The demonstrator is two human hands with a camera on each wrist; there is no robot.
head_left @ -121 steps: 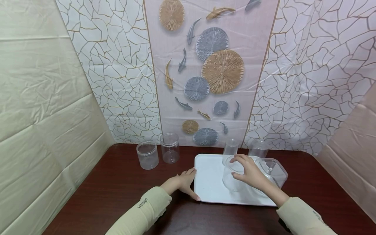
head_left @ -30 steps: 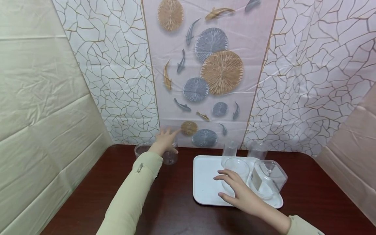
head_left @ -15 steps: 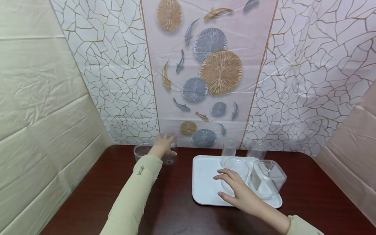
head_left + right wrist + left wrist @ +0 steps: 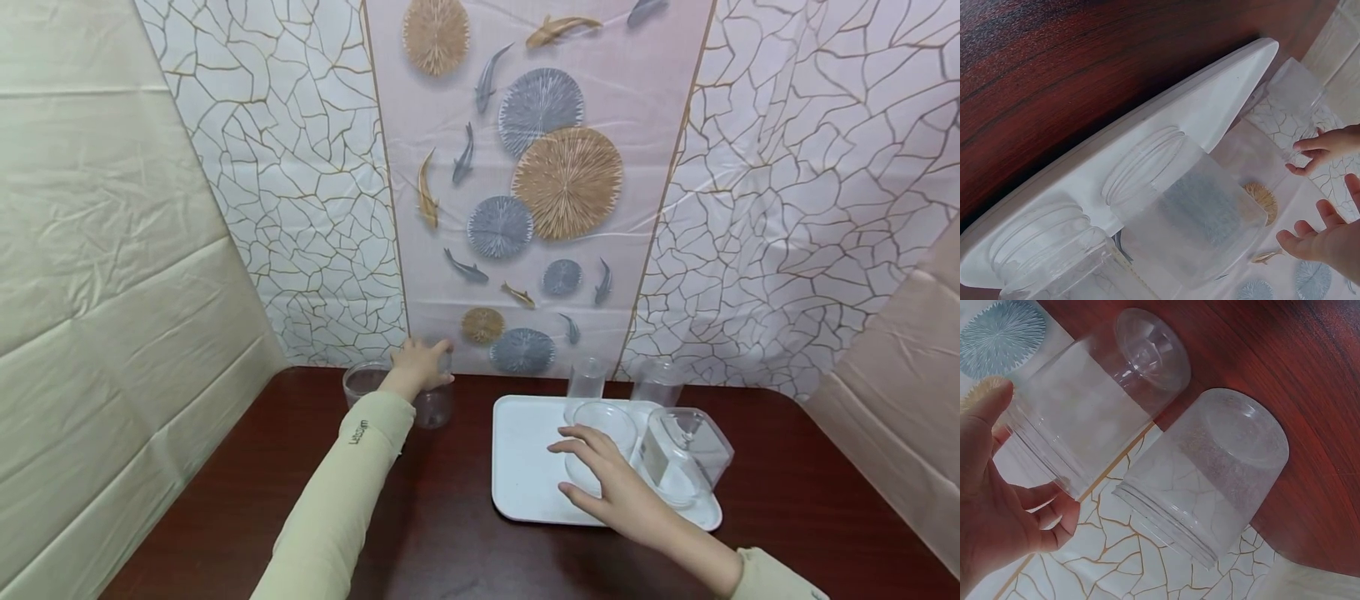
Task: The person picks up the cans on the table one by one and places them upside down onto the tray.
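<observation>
My left hand (image 4: 420, 364) grips a clear plastic jar (image 4: 1097, 394) at its threaded mouth, thumb on one side and fingers on the other. Left of it stands a second clear jar (image 4: 1210, 456), its walls hazier, mouth up. My right hand (image 4: 617, 487) hovers with fingers spread and slightly bent, holding nothing. In front of its fingers an upside-down clear jar (image 4: 1191, 212) stands mouth down on the white tray (image 4: 521, 458). Another jar (image 4: 1047, 244) with a threaded mouth is beside it on the tray.
A clear angular container (image 4: 708, 446) sits at the tray's right side. Two clear cylinders, a narrow one (image 4: 587, 379) and a wider one (image 4: 657, 383), stand near the tray's far edge. Behind the dark red table (image 4: 450, 533) hangs a patterned cloth (image 4: 315, 208).
My left hand has gone from the tray's left edge to the far-left jar and gripped its rim; that jar has shifted slightly nearer. My right hand has drawn back from the inverted jar.
</observation>
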